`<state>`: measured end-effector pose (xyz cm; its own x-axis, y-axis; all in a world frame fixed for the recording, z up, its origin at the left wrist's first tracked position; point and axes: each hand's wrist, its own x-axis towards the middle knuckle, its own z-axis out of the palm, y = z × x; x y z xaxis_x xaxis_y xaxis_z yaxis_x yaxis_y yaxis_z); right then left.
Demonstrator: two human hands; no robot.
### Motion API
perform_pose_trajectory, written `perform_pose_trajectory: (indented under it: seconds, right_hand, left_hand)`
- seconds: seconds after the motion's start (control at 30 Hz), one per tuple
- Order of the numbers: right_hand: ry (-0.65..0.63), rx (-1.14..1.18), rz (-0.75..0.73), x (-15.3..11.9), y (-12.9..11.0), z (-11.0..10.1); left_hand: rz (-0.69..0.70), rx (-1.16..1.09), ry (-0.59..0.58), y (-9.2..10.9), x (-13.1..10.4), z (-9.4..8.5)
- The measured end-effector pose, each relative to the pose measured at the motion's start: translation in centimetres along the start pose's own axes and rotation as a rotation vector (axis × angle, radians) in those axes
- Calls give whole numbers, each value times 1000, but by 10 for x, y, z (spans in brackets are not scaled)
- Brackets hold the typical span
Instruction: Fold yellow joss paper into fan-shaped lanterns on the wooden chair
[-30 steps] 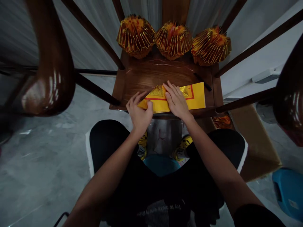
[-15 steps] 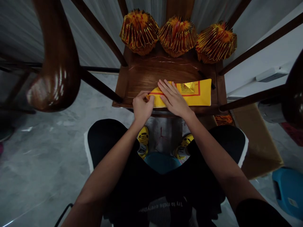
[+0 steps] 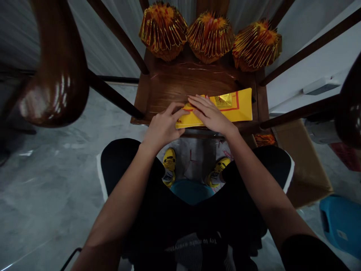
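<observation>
A folded strip of yellow paper point(image 3: 244, 107) with a red border and a gold foil patch lies along the front of a brown wooden chair seat point(image 3: 169, 82). My right hand point(image 3: 211, 114) rests flat across its middle, fingers stretched out and covering part of the print. At the paper's left end is my left hand point(image 3: 165, 126), its fingers apart, with fingertips touching the upper side of the paper. Its lowest digit shows just below the paper's front edge. Neither hand is closed round the paper.
Three pleated gold-and-orange paper ornaments point(image 3: 163, 32) stand along the back of the seat. Wooden armrests point(image 3: 60, 86) flank it. At the lower right are an open cardboard box point(image 3: 303, 165) and a blue plastic stool point(image 3: 342, 226). A dark slim object lies behind the paper's right end.
My left hand has loosened its pinch on the paper's left end and spread its fingers. The left corner now lies flatter, and the paper's right end has tilted slightly up. My right hand stays on it.
</observation>
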<state>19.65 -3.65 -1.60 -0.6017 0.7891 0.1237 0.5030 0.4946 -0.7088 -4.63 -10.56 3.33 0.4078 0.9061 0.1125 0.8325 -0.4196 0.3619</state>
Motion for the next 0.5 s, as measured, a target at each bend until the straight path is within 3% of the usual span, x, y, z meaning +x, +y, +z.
perform_pose_trajectory:
  seconds: [0.13, 0.27, 0.4, 0.5]
  right_hand:
    - [-33, 212, 1, -3, 12, -5]
    - [36, 387, 27, -6, 17, -7]
    - [100, 408, 33, -4, 14, -8]
    - [133, 357, 82, -1, 13, -6]
  left_hand:
    - [33, -92, 94, 1, 4, -7]
    - [76, -239, 267, 3, 10, -5]
    - [17, -306, 396, 6, 24, 7]
    - [-38, -347, 392, 11, 36, 14]
